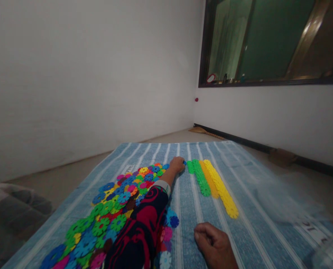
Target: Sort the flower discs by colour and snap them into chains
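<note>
My left hand (177, 164) reaches to the far part of the striped cloth, its fingers closed at a small blue notched disc (184, 163), mostly hidden by them. Right beside it lies a short row of green discs (190, 167). Further right are overlapping rows: a longer green row (201, 179), an orange-yellow row (209, 180) and a long yellow row (222, 190). Under and left of my left forearm spreads a pile of mixed flower-shaped discs (101, 226). My right hand (215, 244) rests on the cloth near the front, fingers curled, with nothing visible in them.
A blue-and-white striped cloth (187, 224) covers the work surface. Clear plastic bags (289, 198) lie along its right side. A pale, translucent bag (15, 209) is at the left. Behind are walls, a window (261, 41) and a broom (202, 130) on the floor.
</note>
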The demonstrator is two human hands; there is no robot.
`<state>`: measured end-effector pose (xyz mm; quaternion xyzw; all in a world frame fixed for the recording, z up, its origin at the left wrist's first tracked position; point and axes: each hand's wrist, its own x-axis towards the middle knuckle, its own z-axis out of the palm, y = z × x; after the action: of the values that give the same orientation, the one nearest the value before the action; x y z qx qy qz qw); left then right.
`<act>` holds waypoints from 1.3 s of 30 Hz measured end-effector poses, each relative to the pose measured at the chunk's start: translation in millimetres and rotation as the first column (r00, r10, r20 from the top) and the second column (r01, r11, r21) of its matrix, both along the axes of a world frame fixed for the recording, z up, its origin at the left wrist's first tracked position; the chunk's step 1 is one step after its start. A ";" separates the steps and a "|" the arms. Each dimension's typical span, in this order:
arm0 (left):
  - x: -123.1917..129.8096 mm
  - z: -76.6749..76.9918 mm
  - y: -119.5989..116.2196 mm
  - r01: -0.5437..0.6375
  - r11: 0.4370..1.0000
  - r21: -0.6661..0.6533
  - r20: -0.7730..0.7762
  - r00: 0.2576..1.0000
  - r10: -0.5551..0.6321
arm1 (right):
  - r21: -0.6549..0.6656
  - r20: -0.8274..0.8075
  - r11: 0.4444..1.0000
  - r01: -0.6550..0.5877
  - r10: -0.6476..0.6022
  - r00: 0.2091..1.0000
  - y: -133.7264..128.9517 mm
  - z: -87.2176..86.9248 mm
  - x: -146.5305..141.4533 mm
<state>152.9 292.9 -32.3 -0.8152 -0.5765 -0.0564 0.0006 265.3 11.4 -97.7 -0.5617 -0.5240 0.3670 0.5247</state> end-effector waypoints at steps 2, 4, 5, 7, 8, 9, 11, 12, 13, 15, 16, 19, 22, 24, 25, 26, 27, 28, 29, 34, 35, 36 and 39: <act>-0.5 0.3 -0.8 0.009 1.000 0.001 -0.004 1.000 -0.009 | 0.005 0.006 1.000 0.000 0.000 1.000 0.0 -0.2 0.2; -1.0 0.2 -1.7 0.016 1.000 0.001 -0.006 1.000 -0.016 | 0.007 0.002 1.000 0.000 0.000 1.000 0.1 -0.8 0.2; -1.2 0.0 -2.2 0.019 1.000 0.002 -0.007 1.000 -0.019 | 0.005 -0.005 1.000 -0.002 0.002 1.000 0.1 -1.2 0.1; -1.4 -0.4 -2.9 0.027 1.000 0.005 -0.008 1.000 -0.027 | 0.001 -0.015 1.000 -0.008 0.008 1.000 0.3 -1.7 0.1; -1.5 -0.6 -3.0 0.032 0.999 0.007 -0.008 0.999 -0.032 | 0.001 -0.014 1.000 -0.012 0.012 1.000 0.4 -1.7 0.0; -1.6 -0.8 -3.0 0.037 0.999 0.011 -0.007 0.999 -0.037 | 0.004 -0.012 1.000 -0.016 0.016 1.000 0.6 -1.6 -0.1; -2.0 -1.0 -2.5 0.045 0.999 0.016 -0.006 0.999 -0.045 | 0.008 -0.011 1.000 -0.021 0.021 1.000 0.8 -0.9 -0.3; -2.3 -1.1 -1.9 0.048 0.999 0.018 -0.005 0.999 -0.048 | 0.008 -0.014 1.000 -0.024 0.024 1.000 0.8 -0.3 -0.5; -2.5 -1.3 -1.4 0.053 0.998 0.020 -0.003 0.999 -0.053 | 0.008 -0.017 1.000 -0.027 0.027 0.999 0.7 0.5 -0.6; -2.9 -2.3 -0.2 0.061 0.998 0.021 0.004 0.998 -0.061 | 0.010 -0.018 1.000 -0.028 0.029 0.999 0.3 2.0 -0.9; -3.0 -3.0 0.3 0.064 0.998 0.022 0.009 0.998 -0.064 | 0.014 -0.016 1.000 -0.028 0.028 0.999 0.0 2.7 -1.0; -4.0 -5.2 0.9 0.070 0.997 0.031 0.031 0.997 -0.071 | 0.016 -0.012 0.999 -0.032 0.032 0.999 -0.5 4.0 -0.2; -10.2 -2.4 0.6 0.065 0.996 0.056 0.063 0.996 -0.069 | -0.017 -0.029 0.998 -0.060 0.060 0.998 -0.6 4.4 2.2; -20.7 4.8 -0.7 0.055 0.996 0.075 0.081 0.995 -0.062 | -0.047 -0.040 0.995 -0.090 0.088 0.995 -0.7 5.5 4.4; -28.2 10.0 -2.2 0.053 0.995 0.082 0.087 0.994 -0.060 | -0.059 -0.040 0.993 -0.102 0.100 0.994 -0.8 6.5 5.3; -37.1 15.9 -4.6 0.053 0.995 0.086 0.089 0.994 -0.061 | -0.069 -0.036 0.991 -0.111 0.109 0.993 -1.1 7.9 6.2; -47.2 22.1 -8.2 0.057 0.995 0.085 0.089 0.994 -0.065 | -0.075 -0.027 0.991 -0.113 0.111 0.993 -1.4 9.5 6.9; -58.3 28.3 -13.1 0.064 0.995 0.081 0.087 0.994 -0.071 | -0.078 -0.016 0.991 -0.111 0.110 0.994 -1.9 11.3 7.4; -69.9 34.0 -19.6 0.074 0.995 0.073 0.083 0.993 -0.080 | -0.078 -0.005 0.991 -0.108 0.108 0.994 -2.4 13.1 7.8; -124.8 47.6 -69.5 0.117 0.993 0.008 0.062 0.991 -0.117 | -0.060 0.029 0.993 -0.101 0.103 0.994 -4.7 19.4 9.3; -133.3 47.4 -80.7 0.119 0.993 -0.002 0.063 0.991 -0.119 | -0.058 0.029 0.993 -0.099 0.101 0.994 -5.0 19.9 9.7; -140.7 46.7 -91.4 0.121 0.993 -0.013 0.068 0.990 -0.120 | -0.056 0.029 0.994 -0.097 0.098 0.995 -5.3 20.1 10.1; -156.3 43.3 -117.8 0.118 0.992 -0.037 0.094 0.989 -0.114 | -0.050 0.016 0.995 -0.091 0.092 0.996 -5.8 20.3 11.2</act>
<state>-3.4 175.1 11.0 -0.8437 -0.5286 -0.0814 -0.0465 276.5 5.6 -77.4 -0.5532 -0.5447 0.3984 0.4884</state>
